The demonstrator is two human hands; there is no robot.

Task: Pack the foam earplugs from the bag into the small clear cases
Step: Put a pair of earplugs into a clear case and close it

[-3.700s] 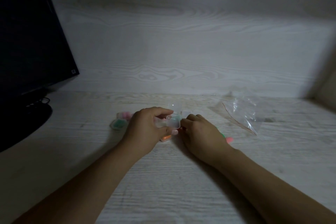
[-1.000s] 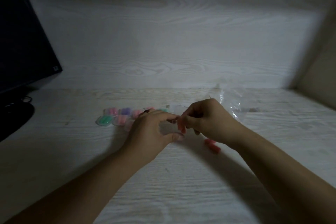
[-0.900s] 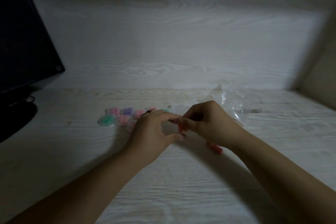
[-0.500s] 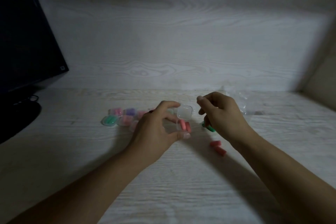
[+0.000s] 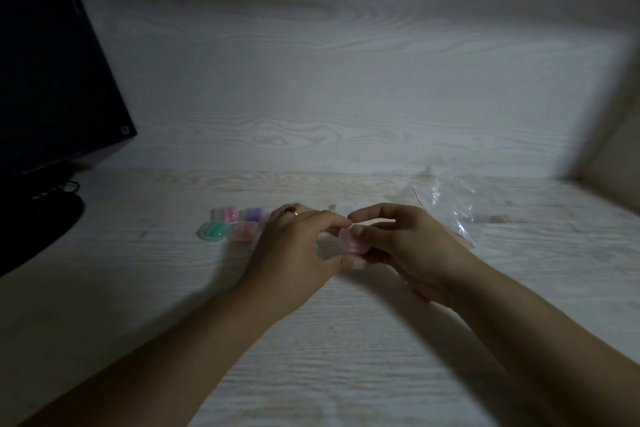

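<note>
Half a second back my right hand (image 5: pixel 405 246) hovered apart; now it has joined the left hand (image 5: pixel 294 253), and both pinch one small clear case (image 5: pixel 353 242) with pink earplugs inside, held just above the desk (image 5: pixel 346 357). I judge the case light, stiff and slippery, best taken by its edges, while the foam is soft and squashes easily. Filled cases (image 5: pixel 230 226) sit left of my hands; the bag (image 5: pixel 453 208) lies to the right.
</note>
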